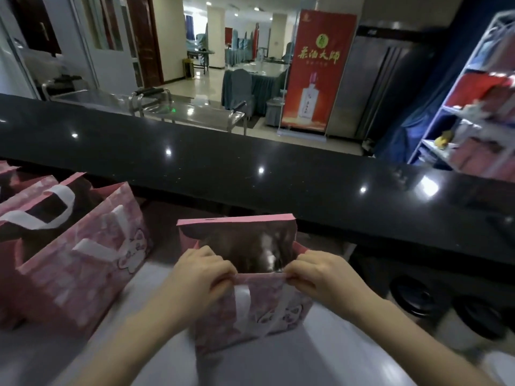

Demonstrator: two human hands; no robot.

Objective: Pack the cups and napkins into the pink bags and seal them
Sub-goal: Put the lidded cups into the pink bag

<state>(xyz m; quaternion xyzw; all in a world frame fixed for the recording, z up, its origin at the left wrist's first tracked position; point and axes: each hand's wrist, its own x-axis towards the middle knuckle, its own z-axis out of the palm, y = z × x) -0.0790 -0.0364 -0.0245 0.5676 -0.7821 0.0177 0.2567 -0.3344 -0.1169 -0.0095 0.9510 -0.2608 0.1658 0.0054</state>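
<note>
A black counter (250, 168) runs along the far side. Near it, the left hand (199, 271) and right hand (320, 271) pinch the pink bag's (250, 316) near rim between curled fingers.

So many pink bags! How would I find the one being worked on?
Find the long black counter. Below its middle stands one pink bag. Unlike the bags to its left, the left hand and right hand pinch its near rim.

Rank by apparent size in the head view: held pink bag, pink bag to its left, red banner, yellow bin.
The held pink bag and the left pink bag: about alike, unranked.
Then the red banner, farther off, so perhaps truly larger.
Last, the yellow bin.
</note>
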